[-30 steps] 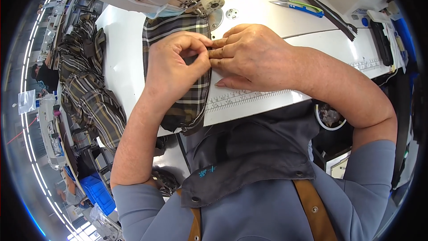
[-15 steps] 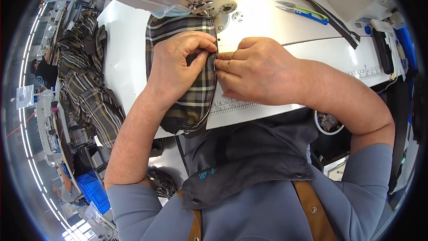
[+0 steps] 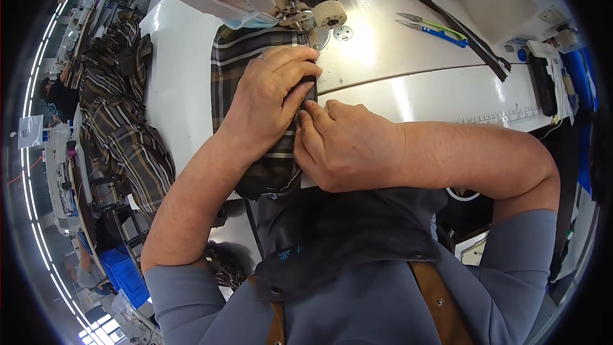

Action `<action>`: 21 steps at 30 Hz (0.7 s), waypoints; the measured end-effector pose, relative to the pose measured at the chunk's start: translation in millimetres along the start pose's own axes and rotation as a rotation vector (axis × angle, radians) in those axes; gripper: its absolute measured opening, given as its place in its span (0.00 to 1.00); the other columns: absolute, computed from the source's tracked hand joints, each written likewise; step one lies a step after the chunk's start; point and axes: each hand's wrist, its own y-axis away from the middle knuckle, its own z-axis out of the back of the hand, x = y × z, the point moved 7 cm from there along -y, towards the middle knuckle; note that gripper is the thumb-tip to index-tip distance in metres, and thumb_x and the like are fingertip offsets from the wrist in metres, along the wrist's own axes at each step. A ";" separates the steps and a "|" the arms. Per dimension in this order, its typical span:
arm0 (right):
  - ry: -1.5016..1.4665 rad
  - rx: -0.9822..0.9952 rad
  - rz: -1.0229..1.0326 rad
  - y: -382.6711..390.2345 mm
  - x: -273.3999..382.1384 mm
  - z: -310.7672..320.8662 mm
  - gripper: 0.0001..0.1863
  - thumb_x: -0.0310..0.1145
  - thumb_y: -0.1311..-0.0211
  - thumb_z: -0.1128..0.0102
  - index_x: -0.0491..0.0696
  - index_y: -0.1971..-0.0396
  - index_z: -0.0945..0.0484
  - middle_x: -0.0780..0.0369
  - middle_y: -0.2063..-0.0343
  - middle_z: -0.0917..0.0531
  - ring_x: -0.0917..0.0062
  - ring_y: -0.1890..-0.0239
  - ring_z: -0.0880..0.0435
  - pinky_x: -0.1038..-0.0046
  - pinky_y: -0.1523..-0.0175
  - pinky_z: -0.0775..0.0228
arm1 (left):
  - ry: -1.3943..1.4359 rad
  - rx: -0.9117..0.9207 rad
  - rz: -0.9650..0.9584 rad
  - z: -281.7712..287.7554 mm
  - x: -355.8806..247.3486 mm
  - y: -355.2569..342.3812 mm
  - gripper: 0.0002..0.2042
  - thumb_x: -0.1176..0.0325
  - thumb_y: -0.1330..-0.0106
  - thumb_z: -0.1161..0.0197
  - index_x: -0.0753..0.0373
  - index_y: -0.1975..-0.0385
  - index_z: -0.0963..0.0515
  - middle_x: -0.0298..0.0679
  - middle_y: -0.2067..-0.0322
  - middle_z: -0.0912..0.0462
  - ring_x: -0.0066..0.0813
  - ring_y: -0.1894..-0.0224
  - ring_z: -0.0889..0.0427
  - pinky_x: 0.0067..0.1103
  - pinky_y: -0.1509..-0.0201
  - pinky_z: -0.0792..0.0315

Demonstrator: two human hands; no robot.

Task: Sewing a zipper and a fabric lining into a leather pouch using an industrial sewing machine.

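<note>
A dark plaid fabric piece (image 3: 225,83) lies on the white sewing table, its far end by the needle area of the sewing machine (image 3: 303,16). My left hand (image 3: 271,92) rests over the fabric, fingers bent, thumb and fingertips closed on its right edge close to the needle. Nearer to me, my right hand (image 3: 345,144) has its curled fingers on the same edge, gripping it from the right. A dark strip runs along that edge between both hands; the fingers partly hide it.
Thread snips (image 3: 440,32) with a blue and green handle lie at the back right, beside black zippers (image 3: 476,41). More plaid fabric (image 3: 121,115) is heaped at the left. A ruler scale (image 3: 504,115) runs along the table's front right. A blue crate (image 3: 124,278) stands lower left.
My right hand has slid down the fabric edge toward me, its fingers now curled rather than stretched. My left hand has moved slightly right, its thumb lower along the edge.
</note>
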 end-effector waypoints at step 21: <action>-0.155 -0.159 -0.056 6.1 -17.1 10.1 0.10 0.32 0.56 0.40 0.39 0.78 0.20 0.54 0.80 0.20 0.65 0.74 0.15 0.70 0.76 0.27 | -0.248 0.008 0.010 3.0 -3.6 3.8 0.18 0.68 0.44 0.31 0.63 0.52 0.17 0.41 0.47 0.16 0.38 0.42 0.21 0.41 0.31 0.38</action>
